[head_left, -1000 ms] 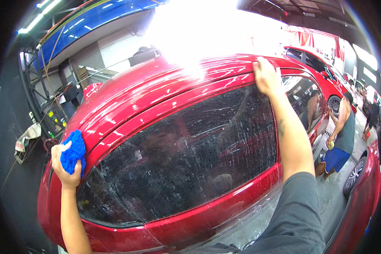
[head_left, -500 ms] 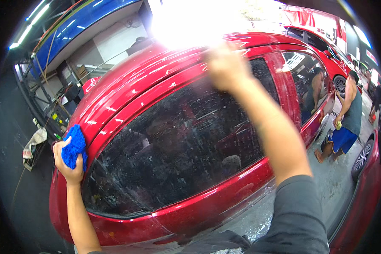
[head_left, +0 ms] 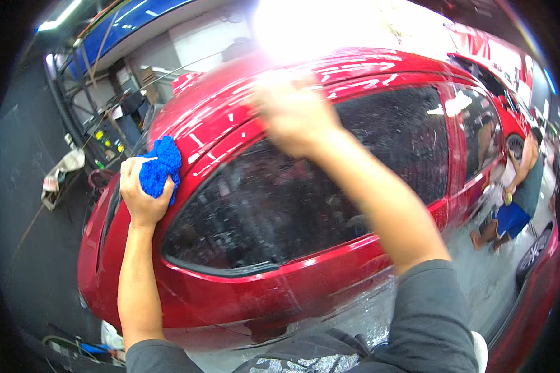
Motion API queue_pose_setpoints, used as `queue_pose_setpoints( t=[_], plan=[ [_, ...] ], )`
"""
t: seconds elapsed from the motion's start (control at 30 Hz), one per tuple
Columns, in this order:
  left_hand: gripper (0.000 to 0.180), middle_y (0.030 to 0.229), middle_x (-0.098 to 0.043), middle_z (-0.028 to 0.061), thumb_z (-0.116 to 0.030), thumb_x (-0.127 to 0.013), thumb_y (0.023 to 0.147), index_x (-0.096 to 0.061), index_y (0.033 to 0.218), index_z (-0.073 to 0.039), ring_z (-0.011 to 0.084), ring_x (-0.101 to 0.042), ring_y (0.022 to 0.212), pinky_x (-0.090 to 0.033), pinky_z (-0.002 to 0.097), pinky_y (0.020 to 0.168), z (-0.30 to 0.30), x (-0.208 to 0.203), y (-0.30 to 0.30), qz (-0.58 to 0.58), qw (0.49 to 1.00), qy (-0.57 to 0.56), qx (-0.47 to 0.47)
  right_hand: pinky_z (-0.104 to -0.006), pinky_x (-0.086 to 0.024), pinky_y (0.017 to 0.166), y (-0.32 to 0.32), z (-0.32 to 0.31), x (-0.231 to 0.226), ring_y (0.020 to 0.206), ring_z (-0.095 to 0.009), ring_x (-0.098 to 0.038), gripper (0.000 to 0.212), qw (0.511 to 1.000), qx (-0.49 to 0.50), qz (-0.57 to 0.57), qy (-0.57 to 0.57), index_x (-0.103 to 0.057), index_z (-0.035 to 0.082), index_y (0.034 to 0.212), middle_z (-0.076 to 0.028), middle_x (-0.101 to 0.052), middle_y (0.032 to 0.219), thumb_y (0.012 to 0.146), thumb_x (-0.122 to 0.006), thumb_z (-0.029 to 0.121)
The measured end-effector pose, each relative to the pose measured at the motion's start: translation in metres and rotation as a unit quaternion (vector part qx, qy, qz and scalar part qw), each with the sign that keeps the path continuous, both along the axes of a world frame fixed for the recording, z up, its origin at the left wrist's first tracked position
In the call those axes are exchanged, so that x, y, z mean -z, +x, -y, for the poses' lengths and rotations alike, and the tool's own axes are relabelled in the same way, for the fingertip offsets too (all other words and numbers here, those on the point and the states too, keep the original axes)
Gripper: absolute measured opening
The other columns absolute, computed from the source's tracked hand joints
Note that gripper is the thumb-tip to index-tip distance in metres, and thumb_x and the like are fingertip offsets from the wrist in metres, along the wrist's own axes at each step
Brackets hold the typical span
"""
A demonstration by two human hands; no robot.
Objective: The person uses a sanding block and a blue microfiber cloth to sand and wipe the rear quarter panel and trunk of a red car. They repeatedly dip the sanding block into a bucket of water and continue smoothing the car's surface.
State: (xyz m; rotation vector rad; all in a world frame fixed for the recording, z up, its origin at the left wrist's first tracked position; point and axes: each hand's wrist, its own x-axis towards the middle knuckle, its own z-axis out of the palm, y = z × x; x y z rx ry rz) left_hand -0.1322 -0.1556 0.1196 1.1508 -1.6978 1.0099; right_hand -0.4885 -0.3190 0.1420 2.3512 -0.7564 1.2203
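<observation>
A wet red car fills the middle of the view, side on. My left hand is closed on a shaggy blue microfibre cloth, by the front roof pillar at the car's left end. Over the roof edge, above the front side window, is my right hand. Motion smears its fingers, so whether it holds anything is hidden. Water drops and pale streaks cover the dark glass.
On the right, a person in blue shorts bends beside the car's rear, with something yellowish in one hand. Another red car stands at the right edge. A metal rack with bottles is at the left, near a hanging pale cloth.
My right hand has moved left along the roof edge. My left hand still grips the blue cloth by the front pillar. The view has shifted, and the person at right bends lower.
</observation>
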Motion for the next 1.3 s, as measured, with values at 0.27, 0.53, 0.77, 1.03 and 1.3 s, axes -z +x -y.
queue_pose_setpoints(
  t=[0.27, 0.53, 0.77, 1.03, 1.3],
  plan=[
    [0.033, 0.100, -0.069, 0.0193, -0.021, -0.088, 0.077, -0.071, 0.100, -0.005, 0.0449, -0.068, 0.097, -0.056, 0.0543, 0.089, -0.108, 0.060, 0.162, -0.054, 0.998, 0.001, -0.020, -0.0586, -0.044, 0.108, 0.111, -0.055, 0.009, 0.127, -0.040, -0.065, 0.029, 0.985, 0.106, 0.073, -0.116, -0.069, 0.006, 0.126, -0.019, -0.070, 0.129, 0.107, -0.065, 0.026],
    [0.040, 0.101, -0.068, 0.0213, -0.021, -0.087, 0.074, -0.067, 0.104, -0.003, 0.0469, -0.068, 0.098, -0.057, 0.0538, 0.089, -0.204, 0.108, 0.317, -0.087, 0.995, 0.044, 0.001, -0.0652, -0.024, 0.138, 0.323, -0.190, 0.073, 0.164, -0.038, -0.048, 0.056, 0.993, 0.025, -0.103, -0.053, -0.058, 0.008, 0.159, -0.021, -0.059, 0.167, 0.113, -0.063, 0.039],
    [0.039, 0.103, -0.069, 0.0246, -0.018, -0.087, 0.080, -0.070, 0.108, 0.004, 0.0497, -0.068, 0.097, -0.056, 0.0546, 0.088, -0.244, 0.158, 0.398, -0.181, 0.983, 0.027, 0.008, -0.0702, -0.037, 0.126, 0.300, -0.155, 0.042, 0.147, -0.044, -0.062, 0.042, 0.984, 0.165, -0.008, -0.062, -0.066, 0.004, 0.146, -0.024, -0.068, 0.152, 0.119, -0.049, 0.032],
    [0.040, 0.102, -0.068, 0.0223, -0.019, -0.087, 0.079, -0.069, 0.108, 0.002, 0.0477, -0.067, 0.096, -0.056, 0.0542, 0.086, -0.259, 0.162, 0.416, -0.180, 0.983, 0.034, -0.004, -0.0727, -0.017, 0.137, 0.472, -0.305, 0.113, 0.167, -0.031, -0.046, 0.062, 0.982, -0.076, -0.154, 0.078, -0.061, 0.006, 0.158, -0.018, -0.058, 0.169, 0.108, -0.068, 0.042],
    [0.041, 0.104, -0.069, 0.0211, -0.020, -0.090, 0.080, -0.070, 0.109, 0.001, 0.0467, -0.068, 0.099, -0.057, 0.0540, 0.089, -0.251, 0.162, 0.402, -0.204, 0.979, 0.017, -0.003, -0.0780, -0.034, 0.125, 0.338, -0.187, 0.082, 0.156, -0.049, -0.053, 0.052, 0.982, 0.156, 0.109, 0.009, -0.054, 0.002, 0.161, -0.029, -0.058, 0.166, 0.120, -0.050, 0.034]
  ],
)
